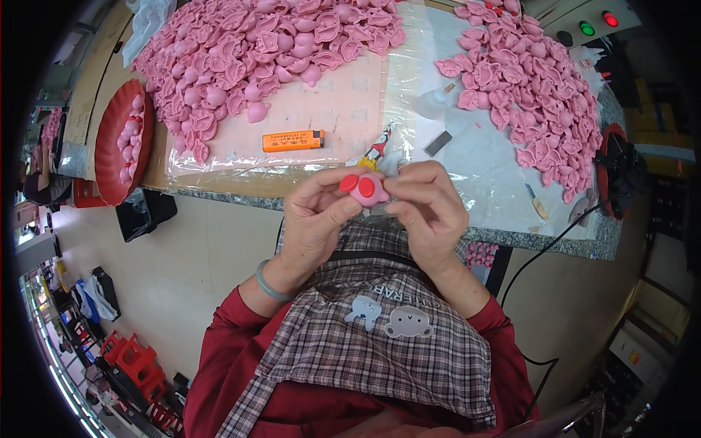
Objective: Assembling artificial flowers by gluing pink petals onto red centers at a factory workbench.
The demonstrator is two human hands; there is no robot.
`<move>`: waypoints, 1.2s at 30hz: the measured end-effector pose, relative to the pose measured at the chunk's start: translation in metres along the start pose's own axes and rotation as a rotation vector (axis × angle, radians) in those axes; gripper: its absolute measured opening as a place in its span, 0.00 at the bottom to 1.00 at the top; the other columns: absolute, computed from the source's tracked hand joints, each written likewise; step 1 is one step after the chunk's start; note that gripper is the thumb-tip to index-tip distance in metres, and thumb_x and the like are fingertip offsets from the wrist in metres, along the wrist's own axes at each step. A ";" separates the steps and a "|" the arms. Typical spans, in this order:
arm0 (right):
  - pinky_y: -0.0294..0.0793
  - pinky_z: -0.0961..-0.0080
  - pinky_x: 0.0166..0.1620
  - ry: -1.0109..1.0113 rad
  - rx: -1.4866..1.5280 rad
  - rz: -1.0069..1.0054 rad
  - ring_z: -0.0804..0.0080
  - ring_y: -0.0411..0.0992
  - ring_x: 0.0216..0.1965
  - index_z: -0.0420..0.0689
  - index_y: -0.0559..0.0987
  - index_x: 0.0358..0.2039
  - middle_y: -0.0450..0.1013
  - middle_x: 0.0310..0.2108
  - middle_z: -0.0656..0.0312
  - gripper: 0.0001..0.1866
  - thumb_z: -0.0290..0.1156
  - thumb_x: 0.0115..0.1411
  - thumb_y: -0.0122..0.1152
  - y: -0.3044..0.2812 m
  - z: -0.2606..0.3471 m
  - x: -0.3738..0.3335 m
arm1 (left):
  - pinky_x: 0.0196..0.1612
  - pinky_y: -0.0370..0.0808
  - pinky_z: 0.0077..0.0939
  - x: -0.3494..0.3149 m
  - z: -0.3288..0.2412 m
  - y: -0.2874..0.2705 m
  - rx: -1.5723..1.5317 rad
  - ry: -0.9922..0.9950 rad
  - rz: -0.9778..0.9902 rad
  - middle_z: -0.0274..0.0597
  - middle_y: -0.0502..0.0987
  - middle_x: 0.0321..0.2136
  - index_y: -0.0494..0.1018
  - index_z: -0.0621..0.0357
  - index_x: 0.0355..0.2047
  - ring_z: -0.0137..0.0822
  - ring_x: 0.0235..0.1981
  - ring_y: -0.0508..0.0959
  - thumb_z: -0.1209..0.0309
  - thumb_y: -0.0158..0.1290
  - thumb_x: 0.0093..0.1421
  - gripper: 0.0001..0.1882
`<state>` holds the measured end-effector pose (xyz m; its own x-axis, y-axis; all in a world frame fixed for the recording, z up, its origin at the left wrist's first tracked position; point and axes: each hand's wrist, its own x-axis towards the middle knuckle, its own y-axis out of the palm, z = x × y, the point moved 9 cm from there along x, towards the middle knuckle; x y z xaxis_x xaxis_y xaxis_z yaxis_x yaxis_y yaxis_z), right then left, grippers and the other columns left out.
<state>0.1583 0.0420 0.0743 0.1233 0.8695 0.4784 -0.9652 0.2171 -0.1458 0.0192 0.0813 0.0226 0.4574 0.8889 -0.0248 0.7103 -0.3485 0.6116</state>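
Pinching a small pink rubbery piece with two red round spots (365, 188) between them, left hand (315, 215) and right hand (429, 208) clamp it above the tabletop (504, 237) edge.

a small pink moulded piece (367, 190), rounded and soft-looking, carries two red round spots side by side on its upper face; it is held off the table, just in front of the counter's edge, pinched between fingertips from both sides
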 end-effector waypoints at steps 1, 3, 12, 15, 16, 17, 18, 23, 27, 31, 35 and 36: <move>0.70 0.75 0.41 -0.001 0.004 0.005 0.70 0.68 0.37 0.37 0.79 0.36 0.70 0.37 0.57 0.13 0.21 0.48 0.69 -0.001 -0.002 0.005 | 0.56 0.70 0.37 0.001 -0.005 -0.002 0.004 0.021 0.005 0.56 0.74 0.47 0.70 0.65 0.48 0.43 0.48 0.76 0.73 0.58 0.57 0.19; 0.70 0.73 0.42 0.094 -0.161 -0.033 0.67 0.68 0.39 0.39 0.79 0.41 0.70 0.42 0.56 0.19 0.24 0.45 0.70 -0.004 -0.015 0.015 | 0.55 0.70 0.37 0.003 -0.009 -0.010 0.001 0.031 -0.038 0.56 0.74 0.47 0.70 0.65 0.49 0.43 0.48 0.76 0.73 0.58 0.57 0.20; 0.70 0.71 0.44 -0.067 -0.600 0.118 0.62 0.69 0.40 0.39 0.79 0.37 0.72 0.41 0.57 0.17 0.18 0.43 0.67 0.016 -0.010 0.028 | 0.55 0.71 0.35 0.003 -0.008 -0.032 0.020 0.014 -0.141 0.55 0.75 0.46 0.70 0.68 0.49 0.41 0.47 0.77 0.74 0.58 0.56 0.21; 0.71 0.74 0.45 0.096 -0.278 0.030 0.66 0.71 0.40 0.37 0.78 0.35 0.73 0.40 0.56 0.12 0.15 0.47 0.64 0.003 -0.006 0.031 | 0.54 0.73 0.34 0.005 -0.012 -0.026 -0.001 0.068 -0.085 0.53 0.76 0.45 0.69 0.70 0.49 0.40 0.47 0.77 0.80 0.55 0.58 0.18; 0.71 0.76 0.45 0.205 -0.057 0.007 0.69 0.72 0.41 0.36 0.77 0.35 0.74 0.39 0.56 0.11 0.14 0.50 0.62 0.001 -0.012 0.029 | 0.54 0.73 0.33 0.005 -0.012 -0.027 0.013 0.075 -0.093 0.53 0.76 0.45 0.70 0.70 0.49 0.40 0.47 0.77 0.80 0.55 0.58 0.18; 0.71 0.79 0.43 0.198 0.030 0.010 0.74 0.71 0.41 0.34 0.76 0.36 0.73 0.38 0.57 0.08 0.15 0.54 0.60 0.004 -0.011 0.027 | 0.54 0.73 0.33 0.004 -0.012 -0.027 0.026 0.083 -0.101 0.52 0.76 0.46 0.70 0.70 0.49 0.39 0.47 0.77 0.81 0.55 0.58 0.18; 0.71 0.79 0.43 0.200 0.028 0.006 0.74 0.71 0.41 0.34 0.76 0.36 0.73 0.38 0.57 0.08 0.15 0.54 0.60 0.008 -0.011 0.024 | 0.54 0.73 0.33 0.004 -0.011 -0.025 0.025 0.079 -0.098 0.52 0.76 0.46 0.70 0.70 0.49 0.39 0.47 0.77 0.81 0.55 0.58 0.18; 0.72 0.83 0.36 0.448 0.217 -0.015 0.80 0.71 0.33 0.35 0.73 0.35 0.72 0.35 0.61 0.05 0.15 0.58 0.57 0.022 -0.032 0.006 | 0.54 0.72 0.31 -0.001 -0.003 -0.023 0.108 0.050 -0.155 0.50 0.76 0.46 0.70 0.69 0.49 0.37 0.48 0.76 0.78 0.58 0.56 0.19; 0.72 0.83 0.36 0.440 0.308 -0.076 0.82 0.71 0.31 0.36 0.72 0.35 0.72 0.35 0.60 0.04 0.17 0.59 0.57 0.019 -0.032 0.006 | 0.53 0.74 0.31 0.001 -0.003 -0.020 0.096 0.060 -0.099 0.49 0.76 0.46 0.71 0.69 0.49 0.37 0.49 0.76 0.82 0.55 0.57 0.18; 0.71 0.84 0.37 0.677 0.634 -0.156 0.82 0.71 0.32 0.38 0.73 0.35 0.73 0.34 0.61 0.04 0.22 0.60 0.58 0.014 -0.056 -0.004 | 0.53 0.74 0.30 0.004 -0.007 -0.013 0.043 0.066 -0.071 0.48 0.76 0.46 0.70 0.68 0.49 0.36 0.48 0.76 0.82 0.55 0.57 0.18; 0.70 0.85 0.35 0.613 0.535 -0.114 0.82 0.70 0.31 0.37 0.72 0.35 0.73 0.31 0.62 0.03 0.20 0.60 0.57 0.016 -0.042 0.003 | 0.52 0.75 0.29 0.000 -0.001 -0.019 0.069 0.078 -0.071 0.48 0.76 0.46 0.70 0.68 0.49 0.36 0.48 0.76 0.82 0.55 0.57 0.18; 0.70 0.87 0.31 0.616 0.453 -0.083 0.84 0.70 0.29 0.37 0.71 0.35 0.72 0.30 0.63 0.04 0.19 0.60 0.57 0.019 -0.042 0.003 | 0.52 0.75 0.29 0.000 -0.001 -0.017 0.068 0.077 -0.069 0.48 0.76 0.46 0.70 0.68 0.49 0.36 0.48 0.76 0.82 0.55 0.57 0.18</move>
<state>0.1503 0.0675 0.0369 0.1773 0.9773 -0.1158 -0.9310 0.2047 0.3021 0.0060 0.0874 0.0130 0.3661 0.9306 -0.0025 0.7744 -0.3031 0.5554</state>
